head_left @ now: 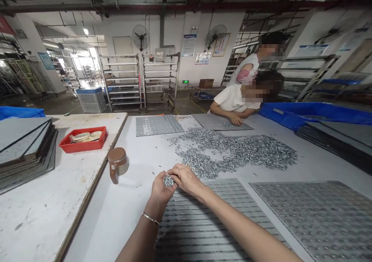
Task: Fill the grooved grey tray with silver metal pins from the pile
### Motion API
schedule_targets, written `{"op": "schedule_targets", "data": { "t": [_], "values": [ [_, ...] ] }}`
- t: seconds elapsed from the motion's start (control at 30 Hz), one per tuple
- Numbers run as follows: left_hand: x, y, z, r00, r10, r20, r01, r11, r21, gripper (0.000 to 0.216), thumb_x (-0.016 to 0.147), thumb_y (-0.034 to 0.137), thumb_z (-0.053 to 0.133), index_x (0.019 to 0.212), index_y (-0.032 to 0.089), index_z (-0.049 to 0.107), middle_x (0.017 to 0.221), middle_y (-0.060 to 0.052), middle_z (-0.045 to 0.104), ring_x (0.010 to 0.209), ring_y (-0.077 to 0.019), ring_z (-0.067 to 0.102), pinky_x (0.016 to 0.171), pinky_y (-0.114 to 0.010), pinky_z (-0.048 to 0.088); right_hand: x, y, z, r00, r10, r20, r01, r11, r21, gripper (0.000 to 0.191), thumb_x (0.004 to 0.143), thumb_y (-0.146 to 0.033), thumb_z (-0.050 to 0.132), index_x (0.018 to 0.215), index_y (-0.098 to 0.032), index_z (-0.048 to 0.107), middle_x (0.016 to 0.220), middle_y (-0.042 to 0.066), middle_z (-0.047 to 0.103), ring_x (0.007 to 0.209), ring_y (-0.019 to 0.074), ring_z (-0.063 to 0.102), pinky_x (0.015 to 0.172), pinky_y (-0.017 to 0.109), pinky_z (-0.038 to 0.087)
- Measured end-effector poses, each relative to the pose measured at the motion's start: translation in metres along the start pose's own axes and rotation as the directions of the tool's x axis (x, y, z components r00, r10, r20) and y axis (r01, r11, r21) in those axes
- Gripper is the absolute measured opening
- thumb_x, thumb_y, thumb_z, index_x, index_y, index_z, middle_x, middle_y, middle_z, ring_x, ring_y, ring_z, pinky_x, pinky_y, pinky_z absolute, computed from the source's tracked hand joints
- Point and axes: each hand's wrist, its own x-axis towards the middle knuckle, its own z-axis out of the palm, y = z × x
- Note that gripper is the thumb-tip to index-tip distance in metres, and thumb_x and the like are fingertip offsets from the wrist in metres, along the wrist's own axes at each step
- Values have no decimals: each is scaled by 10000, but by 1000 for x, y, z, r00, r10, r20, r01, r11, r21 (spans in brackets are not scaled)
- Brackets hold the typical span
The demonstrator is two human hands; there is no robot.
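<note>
At lower centre of the frame, the left hand (161, 190) is cupped palm-up and grasps a small cluster of metal pieces (168, 181); a thin bracelet (150, 218) circles its wrist. The right hand (186, 179) lies directly against it from the right, fingers curled over the cluster and touching the pieces. Both hands are positioned above the near edge of a slotted metal tray (200, 223), which occupies the bottom centre; a second tray (316, 211) lies just beside it at lower right. Beyond the hands, across the middle of the frame, a large loose pile of metal pieces (238, 149) is spread on the white table (139, 165). A brown lidded mug (117, 163) stands on the table left of the hands. Further left, a red bin (83, 143) rests on a board, with a stack of grey panels (23, 149) at the left edge. At upper right, two other people are at the far side of the table; one has a hand (235, 118) on a flat tray (221, 121). Blue bins (314, 112) occupy the right edge.
</note>
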Motion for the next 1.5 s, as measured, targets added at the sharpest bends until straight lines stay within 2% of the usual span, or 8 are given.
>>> {"op": "schedule_targets", "data": {
  "t": [0.13,0.37,0.5,0.73,0.83,0.97,1.2,1.5],
  "values": [
    [3,-5,-4,999,-31,11,30,999,39,182,982,218,458,865,131,568,759,-62,647,647,-168,643,662,-325,569,-2,4,-4,998,-21,53,19,999,28,183,885,-96,571,913,-188,726,878,48,673,865,179,616,792,274,417],
    [6,-11,-9,992,-105,64,96,987,130,196,972,312,508,1007,138,591,866,-97,679,737,-219,678,698,-396,582,-7,7,-16,987,75,140,-96,984,147,126,827,-66,574,813,-173,639,806,19,623,771,150,574,695,231,396],
    [7,-10,-11,989,-75,126,34,954,299,171,962,305,540,987,142,588,835,-79,665,697,-187,667,632,-319,561,-12,7,-16,995,86,54,-93,985,143,110,895,-130,546,814,-182,601,820,24,615,767,154,567,687,241,395],
    [2,-9,-15,980,11,197,-115,841,528,251,854,346,703,805,147,557,622,14,546,401,-48,400,370,-158,188,-22,13,-9,989,-38,-145,51,995,88,182,953,-186,456,845,-188,602,823,48,636,785,183,567,757,304,419],
    [-1,-6,-15,971,30,239,-160,820,550,308,764,321,786,741,159,525,618,26,550,392,-28,352,376,-161,132,-22,14,-2,979,142,-146,-84,933,349,173,921,-281,526,823,-189,636,761,26,652,716,165,578,693,277,433],
    [-1,-1,-15,972,51,228,-173,814,555,308,729,293,813,761,156,538,605,32,547,388,-21,337,380,-161,115,-16,21,10,935,351,60,-318,748,582,220,879,-368,541,820,-178,635,619,-20,605,526,123,505,533,233,400],
    [10,29,-17,985,149,86,-172,876,451,111,911,224,569,942,117,569,665,-23,582,462,-77,482,402,-165,314,-2,43,36,872,488,47,-464,790,402,139,813,-209,552,700,-166,619,680,4,641,658,134,550,634,221,388],
    [15,36,-24,979,197,49,-202,924,325,97,893,93,552,984,127,559,732,-37,608,455,-74,467,371,-165,289,1,44,60,844,521,129,-537,826,174,180,823,-175,581,675,-164,682,709,33,701,696,150,603,623,221,338]
  ]
}}
